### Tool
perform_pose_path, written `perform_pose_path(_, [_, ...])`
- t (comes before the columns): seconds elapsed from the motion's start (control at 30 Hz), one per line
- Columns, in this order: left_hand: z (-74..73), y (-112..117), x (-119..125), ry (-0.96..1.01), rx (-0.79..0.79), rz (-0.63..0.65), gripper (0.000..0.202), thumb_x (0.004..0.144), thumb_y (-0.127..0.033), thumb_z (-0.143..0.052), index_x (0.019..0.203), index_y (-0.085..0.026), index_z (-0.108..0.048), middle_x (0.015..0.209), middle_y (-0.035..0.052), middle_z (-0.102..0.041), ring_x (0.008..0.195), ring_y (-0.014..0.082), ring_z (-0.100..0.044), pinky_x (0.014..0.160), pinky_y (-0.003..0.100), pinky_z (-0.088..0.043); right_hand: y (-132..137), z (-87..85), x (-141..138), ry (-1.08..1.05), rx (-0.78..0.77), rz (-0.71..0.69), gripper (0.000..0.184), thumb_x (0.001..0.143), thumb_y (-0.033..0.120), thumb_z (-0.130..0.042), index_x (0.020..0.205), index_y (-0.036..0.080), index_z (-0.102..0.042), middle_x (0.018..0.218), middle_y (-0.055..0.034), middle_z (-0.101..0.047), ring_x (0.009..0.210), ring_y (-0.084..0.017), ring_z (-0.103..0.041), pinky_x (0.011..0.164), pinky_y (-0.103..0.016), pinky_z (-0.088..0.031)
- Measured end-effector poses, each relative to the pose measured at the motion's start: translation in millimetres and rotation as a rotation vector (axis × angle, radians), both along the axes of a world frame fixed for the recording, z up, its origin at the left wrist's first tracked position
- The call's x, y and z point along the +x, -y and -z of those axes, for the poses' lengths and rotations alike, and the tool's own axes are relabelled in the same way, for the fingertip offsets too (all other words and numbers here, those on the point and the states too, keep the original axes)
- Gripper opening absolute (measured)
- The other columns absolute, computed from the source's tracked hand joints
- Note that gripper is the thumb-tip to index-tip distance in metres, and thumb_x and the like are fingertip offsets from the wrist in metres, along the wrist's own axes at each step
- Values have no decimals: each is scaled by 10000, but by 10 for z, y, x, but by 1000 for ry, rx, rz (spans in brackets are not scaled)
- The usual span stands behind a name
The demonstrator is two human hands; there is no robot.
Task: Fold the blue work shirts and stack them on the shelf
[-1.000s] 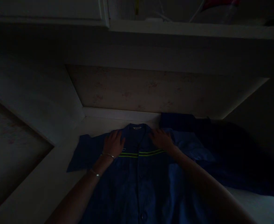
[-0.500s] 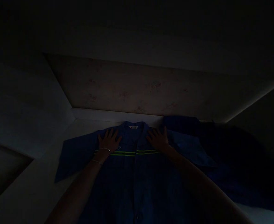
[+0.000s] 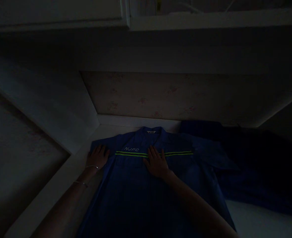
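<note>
A blue short-sleeved work shirt [image 3: 133, 185] lies spread front side up, its collar toward the wall. Two green stripes cross its chest, with the letters NJPC above them on the left. My left hand [image 3: 98, 156] rests flat on the left sleeve, fingers spread, with two thin bracelets at the wrist and forearm. On the middle of the chest, over the stripes and front opening, my right hand [image 3: 156, 162] lies flat with its fingers apart. The lower part of the shirt runs out of view at the bottom.
Dark blue clothing [image 3: 255, 158] is heaped at the right, partly under the right sleeve. Behind the white tabletop [image 3: 262, 219] stands a flower-patterned wall panel [image 3: 151, 96]. A white shelf edge [image 3: 210, 20] overhangs above, and a side panel [image 3: 59, 102] rises at the left. The room is dim.
My left hand has moved from the shirt's shoulder out to its left sleeve. My right hand has slid from the right shoulder to the middle of the chest. The view has tilted up.
</note>
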State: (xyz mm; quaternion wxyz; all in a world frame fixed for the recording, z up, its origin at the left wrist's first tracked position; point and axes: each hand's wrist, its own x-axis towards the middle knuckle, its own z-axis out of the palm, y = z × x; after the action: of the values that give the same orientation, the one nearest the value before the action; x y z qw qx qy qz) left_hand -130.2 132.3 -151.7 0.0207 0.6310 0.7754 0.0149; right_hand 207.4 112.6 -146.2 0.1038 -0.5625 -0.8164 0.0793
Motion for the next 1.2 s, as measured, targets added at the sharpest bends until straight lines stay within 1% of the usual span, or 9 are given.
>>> perform_pose_path(0.1, [71, 50, -145, 23, -38, -33, 665, 945, -543, -181, 1507, -212, -313, 1611, 82, -227, 1469, 324, -209, 1145, 647, -153, 80, -228, 41, -33, -36, -3, 631, 1010, 514, -240, 1499, 126, -332, 1590, -112, -211, 1464, -282, -210, 1173, -605, -88])
perform_pose_path(0.23, [85, 44, -139, 36, -40, -14, 690, 933, -586, -153, 1515, -239, -284, 1619, 68, -198, 1480, 315, -173, 1144, 674, -79, 640, -460, 114, -102, 7, -127, 559, 1024, 467, -233, 1503, 199, -340, 1599, -45, -209, 1484, -260, -129, 1189, -591, -26])
perform_pose_path(0.4, [83, -34, -198, 9, -61, 53, 683, 935, -569, -150, 1521, -239, -269, 1625, 72, -182, 1483, 313, -160, 1149, 654, -103, 1462, -377, 250, -163, -187, -485, 525, 1015, 489, -316, 1510, 314, -311, 1595, 6, -226, 1470, -241, -195, 1204, -572, -45])
perform_pose_path(0.53, [81, -48, -301, -5, -58, 85, 651, 942, -519, -170, 1504, -225, -318, 1613, 84, -231, 1472, 308, -205, 1155, 613, -154, 1645, -309, 338, -206, -264, -474, 508, 1015, 471, -340, 1498, 312, -344, 1571, 0, -302, 1446, -224, -269, 1217, -522, -115])
perform_pose_path(0.67, [9, 64, -375, -16, -26, -61, 653, 932, -520, -187, 1486, -219, -358, 1588, 140, -284, 1431, 363, -285, 1087, 691, -209, 1602, -344, 360, -235, -291, -421, 526, 1013, 497, -326, 1503, 308, -335, 1576, 1, -288, 1454, -236, -246, 1216, -535, -98])
perform_pose_path(0.8, [-192, 199, -256, -116, 24, -248, 630, 899, -491, -304, 1312, -97, -571, 1416, 260, -496, 1274, 454, -458, 998, 704, -298, 1606, -347, 344, -265, -311, -439, 516, 1017, 479, -321, 1506, 314, -328, 1580, 6, -274, 1461, -230, -224, 1217, -531, -59])
perform_pose_path(0.97, [-410, 208, 312, -144, 239, 112, 560, 931, -310, -247, 1395, -92, -471, 1509, 226, -391, 1335, 366, -420, 1066, 609, -314, 1491, -453, 386, -380, -429, -473, 560, 964, 475, -473, 1480, 275, -390, 1541, -28, -375, 1419, -245, -329, 1209, -503, -155])
perform_pose_path(1.1, [-244, 166, 725, -20, 121, 206, 595, 959, -449, -211, 1466, -196, -393, 1574, 127, -323, 1414, 319, -331, 1108, 609, -279, 857, -707, 763, -471, -241, -130, 496, 985, 459, -396, 1397, 206, -510, 1381, -57, -578, 1250, -198, -546, 1074, -341, -428])
perform_pose_path(1.2, [-42, 144, 806, 11, 19, 159, 611, 954, -489, -204, 1484, -229, -364, 1591, 93, -292, 1448, 314, -272, 1118, 647, -228, 193, -825, 1375, -277, 96, 160, 473, 1002, 382, -322, 1376, 178, -529, 1387, -89, -566, 1290, -207, -498, 1114, -381, -371])
